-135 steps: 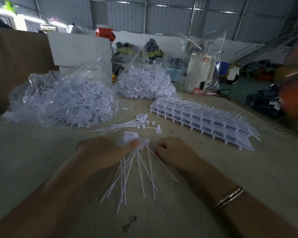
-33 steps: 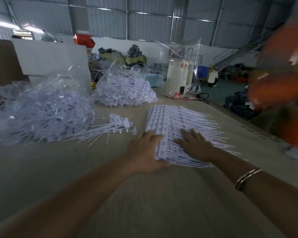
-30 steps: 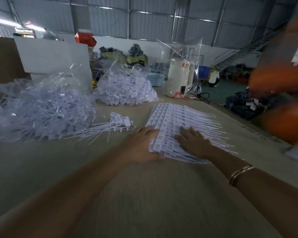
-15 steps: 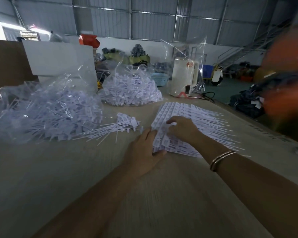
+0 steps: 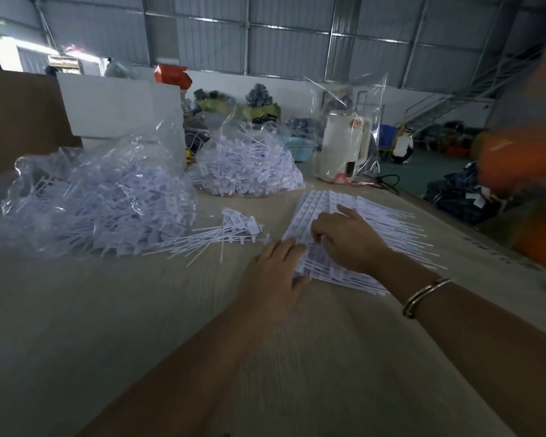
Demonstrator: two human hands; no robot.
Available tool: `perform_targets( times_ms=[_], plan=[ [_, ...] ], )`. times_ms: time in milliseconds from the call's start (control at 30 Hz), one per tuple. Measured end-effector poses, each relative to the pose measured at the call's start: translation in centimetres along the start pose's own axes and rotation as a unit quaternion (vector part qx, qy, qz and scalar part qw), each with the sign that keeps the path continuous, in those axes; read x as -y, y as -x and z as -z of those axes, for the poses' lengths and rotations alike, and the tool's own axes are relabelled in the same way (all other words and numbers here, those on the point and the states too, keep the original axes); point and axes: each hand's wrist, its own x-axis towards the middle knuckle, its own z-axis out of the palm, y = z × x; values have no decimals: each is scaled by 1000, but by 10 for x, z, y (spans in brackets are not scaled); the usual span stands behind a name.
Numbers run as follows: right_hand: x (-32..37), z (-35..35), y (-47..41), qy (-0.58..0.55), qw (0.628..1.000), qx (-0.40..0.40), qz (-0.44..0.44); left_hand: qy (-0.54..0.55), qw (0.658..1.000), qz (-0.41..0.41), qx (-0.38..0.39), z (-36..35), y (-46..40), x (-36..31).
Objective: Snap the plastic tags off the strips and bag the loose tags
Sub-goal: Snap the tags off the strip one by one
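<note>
Big bag of loose tags (image 5: 85, 200) sits at 10 o'clock, well apart. The strip stack (image 5: 353, 234) at 1 o'clock could slide or fan out if yanked. Left hand (image 5: 275, 275) rests flat, relaxed, on its near edge; right hand (image 5: 347, 238) curls fingers, pinching a top strip, so several might lift together.

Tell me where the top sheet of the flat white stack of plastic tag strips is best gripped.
Probably at the near left corner of the flat white stack of plastic tag strips, coming from the person's side. The blocky tag heads line that edge, while thin tails fan off to the right. The left hand steadies that corner and the right hand curls onto the top strips.
</note>
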Motion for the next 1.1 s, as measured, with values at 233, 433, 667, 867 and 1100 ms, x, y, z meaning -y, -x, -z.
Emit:
perform_targets(
  times_ms=[233,433,667,867,1100],
  plan=[
    [-20,-5,9,99,994,52,-5,20,1000,17,17,-1,0,1],
    [-42,20,-7,155,979,-115,-68,35,999,15,10,-4,-1,2],
    [-15,54,-17,233,945,-225,54,17,1000,15,15,-9,-3,2],
    [38,40,-19,163,979,-25,123,78,997,10,-12,-8,-2,3],
    [76,19,-15,110,982,147,-34,64,996,-24,56,41,8,36]
  ],
)
